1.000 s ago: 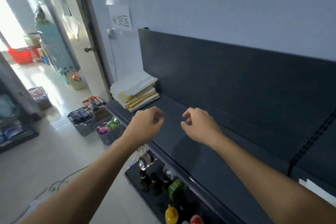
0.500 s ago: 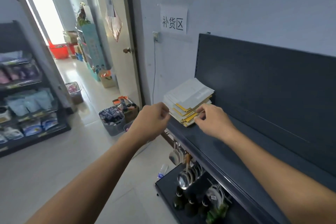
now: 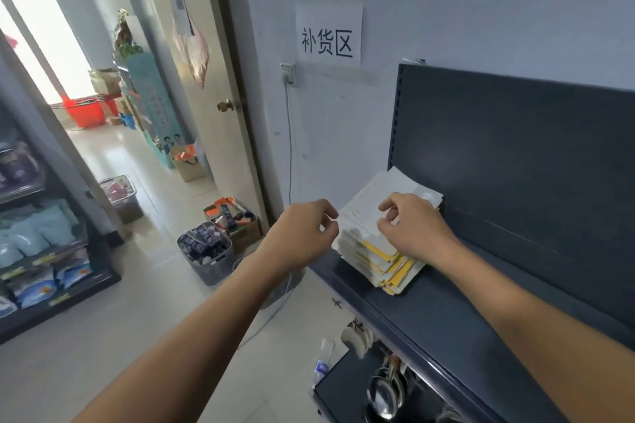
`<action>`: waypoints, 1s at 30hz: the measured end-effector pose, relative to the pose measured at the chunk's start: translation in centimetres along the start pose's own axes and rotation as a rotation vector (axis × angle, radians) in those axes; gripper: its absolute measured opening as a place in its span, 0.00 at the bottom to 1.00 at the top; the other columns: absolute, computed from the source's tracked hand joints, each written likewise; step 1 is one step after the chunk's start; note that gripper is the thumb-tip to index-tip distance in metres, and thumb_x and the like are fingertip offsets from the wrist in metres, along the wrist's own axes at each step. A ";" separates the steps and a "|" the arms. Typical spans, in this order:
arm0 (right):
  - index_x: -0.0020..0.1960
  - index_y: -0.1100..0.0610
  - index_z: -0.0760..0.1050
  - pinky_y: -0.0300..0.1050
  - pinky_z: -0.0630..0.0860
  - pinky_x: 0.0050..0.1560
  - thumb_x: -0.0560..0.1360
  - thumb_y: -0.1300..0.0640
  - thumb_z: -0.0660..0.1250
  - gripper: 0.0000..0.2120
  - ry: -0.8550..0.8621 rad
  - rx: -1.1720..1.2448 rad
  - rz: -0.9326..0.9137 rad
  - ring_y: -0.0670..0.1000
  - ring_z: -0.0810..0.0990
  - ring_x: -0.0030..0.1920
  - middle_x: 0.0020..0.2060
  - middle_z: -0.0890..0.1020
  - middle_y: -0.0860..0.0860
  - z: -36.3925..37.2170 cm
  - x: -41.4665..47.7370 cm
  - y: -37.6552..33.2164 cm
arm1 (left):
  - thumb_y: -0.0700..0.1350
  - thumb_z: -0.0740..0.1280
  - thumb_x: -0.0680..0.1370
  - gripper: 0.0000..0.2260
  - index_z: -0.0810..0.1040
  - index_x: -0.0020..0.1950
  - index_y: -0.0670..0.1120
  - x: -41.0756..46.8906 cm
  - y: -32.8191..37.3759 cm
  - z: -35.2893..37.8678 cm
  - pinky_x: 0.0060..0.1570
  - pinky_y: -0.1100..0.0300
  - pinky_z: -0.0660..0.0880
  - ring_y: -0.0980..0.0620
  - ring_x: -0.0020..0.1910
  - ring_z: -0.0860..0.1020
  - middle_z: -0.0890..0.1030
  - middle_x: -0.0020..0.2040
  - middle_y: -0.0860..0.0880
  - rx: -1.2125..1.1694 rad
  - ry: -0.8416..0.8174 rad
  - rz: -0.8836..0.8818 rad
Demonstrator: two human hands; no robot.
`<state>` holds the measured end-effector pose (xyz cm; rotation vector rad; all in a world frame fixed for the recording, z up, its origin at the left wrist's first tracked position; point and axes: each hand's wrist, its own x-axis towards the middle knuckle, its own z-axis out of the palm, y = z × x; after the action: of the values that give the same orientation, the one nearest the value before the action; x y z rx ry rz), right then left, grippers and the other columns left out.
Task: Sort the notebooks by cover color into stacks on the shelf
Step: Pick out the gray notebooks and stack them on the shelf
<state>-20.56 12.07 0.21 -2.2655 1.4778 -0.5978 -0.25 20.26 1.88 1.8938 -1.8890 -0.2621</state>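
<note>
Thin paper notebooks (image 3: 379, 251), white and yellow covers, uneven stack on dark shelf (image 3: 446, 319); right hand (image 3: 412, 227) pinches top cover; left hand (image 3: 302, 233) curled at stack edge, grip unclear

A white paper sign (image 3: 329, 31) taped to the wall, upper middle of the frame, bears three black characters: 补货区. Faint print on the top notebook (image 3: 395, 184), centre right, is too blurred to read, as are labels on the packages (image 3: 32, 240) at the left edge.
</note>
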 end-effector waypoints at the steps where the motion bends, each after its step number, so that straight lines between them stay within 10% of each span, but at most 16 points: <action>1: 0.60 0.50 0.76 0.48 0.78 0.51 0.77 0.50 0.65 0.12 0.011 -0.005 0.019 0.47 0.78 0.49 0.51 0.78 0.44 0.0 0.9 0.3 | 0.51 0.62 0.81 0.14 0.78 0.63 0.49 1.2 -0.3 -0.1 0.51 0.54 0.80 0.57 0.46 0.80 0.82 0.51 0.56 -0.008 0.001 0.017; 30: 0.59 0.53 0.77 0.52 0.80 0.54 0.77 0.53 0.67 0.11 0.335 0.045 0.744 0.49 0.80 0.51 0.51 0.82 0.47 2.7 6.3 2.6 | 0.50 0.63 0.79 0.13 0.79 0.61 0.49 22.9 -3.8 6.9 0.51 0.54 0.78 0.52 0.49 0.79 0.81 0.52 0.53 -0.127 -0.291 0.400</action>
<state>-18.84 5.47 -2.43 -1.4401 2.2550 -0.7648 1.18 -3.61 -1.82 1.4150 -2.3300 -0.5345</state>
